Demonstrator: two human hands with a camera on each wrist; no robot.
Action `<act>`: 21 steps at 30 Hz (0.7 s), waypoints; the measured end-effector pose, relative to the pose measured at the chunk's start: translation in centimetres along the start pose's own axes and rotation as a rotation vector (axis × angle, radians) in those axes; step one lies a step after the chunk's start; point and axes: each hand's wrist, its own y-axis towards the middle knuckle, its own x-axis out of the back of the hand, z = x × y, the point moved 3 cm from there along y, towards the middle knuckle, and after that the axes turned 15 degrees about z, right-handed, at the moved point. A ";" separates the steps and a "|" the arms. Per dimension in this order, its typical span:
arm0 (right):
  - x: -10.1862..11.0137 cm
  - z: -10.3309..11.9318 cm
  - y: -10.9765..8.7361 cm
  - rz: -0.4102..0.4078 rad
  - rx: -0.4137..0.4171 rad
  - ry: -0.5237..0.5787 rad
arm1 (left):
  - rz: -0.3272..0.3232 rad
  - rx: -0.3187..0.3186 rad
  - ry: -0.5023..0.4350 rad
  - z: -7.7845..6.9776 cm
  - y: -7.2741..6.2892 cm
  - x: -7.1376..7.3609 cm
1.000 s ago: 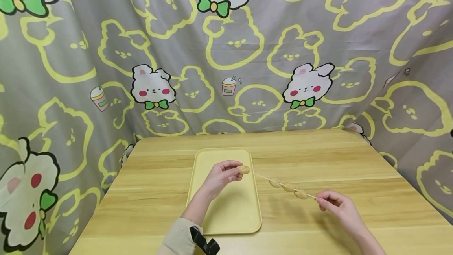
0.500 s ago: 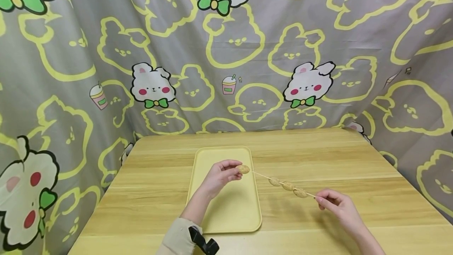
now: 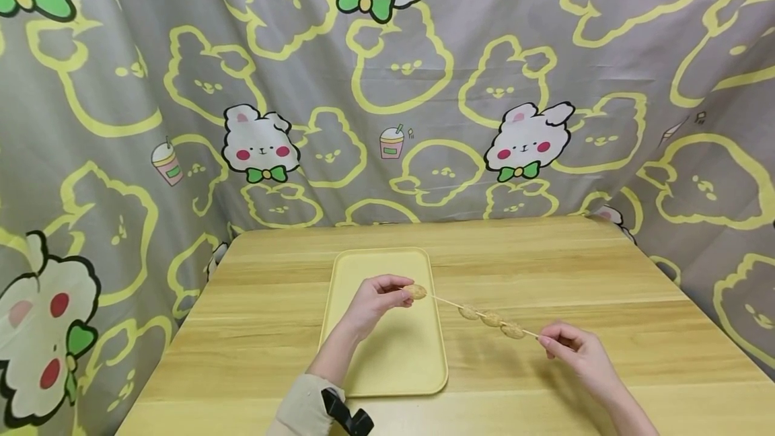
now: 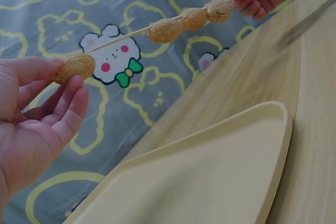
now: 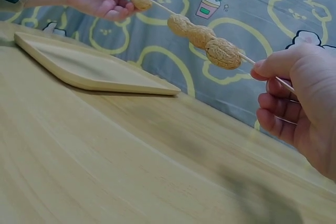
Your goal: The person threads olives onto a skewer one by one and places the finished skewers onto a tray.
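Note:
In the head view my left hand [image 3: 374, 303] pinches a golden-brown, wrinkled oval food ball [image 3: 416, 292] between thumb and fingers, above the tray. My right hand [image 3: 578, 353] pinches the near end of a thin wooden skewer [image 3: 447, 301]. Three similar balls [image 5: 223, 53] are threaded in a row on the skewer, closer to the right hand. A bare length of skewer [image 4: 122, 38] runs from them toward the left hand. Its far tip is right at the end of the held ball [image 4: 77, 69] in the left wrist view.
A pale yellow rectangular tray [image 3: 393, 375] lies on the wooden table [image 3: 242, 328] beneath the left hand. Behind the table hangs a grey curtain [image 3: 327, 153] with cartoon animal prints. A black strap device [image 3: 346, 414] is on the left sleeve.
The held ball tilts and drops very slightly in the left fingers, near the skewer tip. The right hand and the threaded balls stay almost still; the head view shifts a little.

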 end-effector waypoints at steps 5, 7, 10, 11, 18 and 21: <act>0.1 0.0 0.0 0.000 0.014 0.005 | 0.005 -0.014 -0.033 0.0 0.1 -0.2; 0.1 0.0 -0.1 -0.001 0.018 0.007 | 0.010 -0.016 -0.057 0.1 0.0 -0.2; 0.1 -0.1 0.0 -0.004 0.025 0.010 | 0.013 -0.014 -0.086 0.3 -0.1 -0.1; 0.1 -0.1 0.0 -0.005 0.027 0.009 | 0.013 -0.014 -0.092 0.3 -0.1 -0.1; -0.1 -0.1 0.1 -0.009 0.027 0.000 | -0.034 0.011 -0.069 0.6 -0.1 0.2; -0.2 -0.1 0.2 0.001 0.033 0.006 | -0.066 0.028 -0.067 0.7 -0.2 0.3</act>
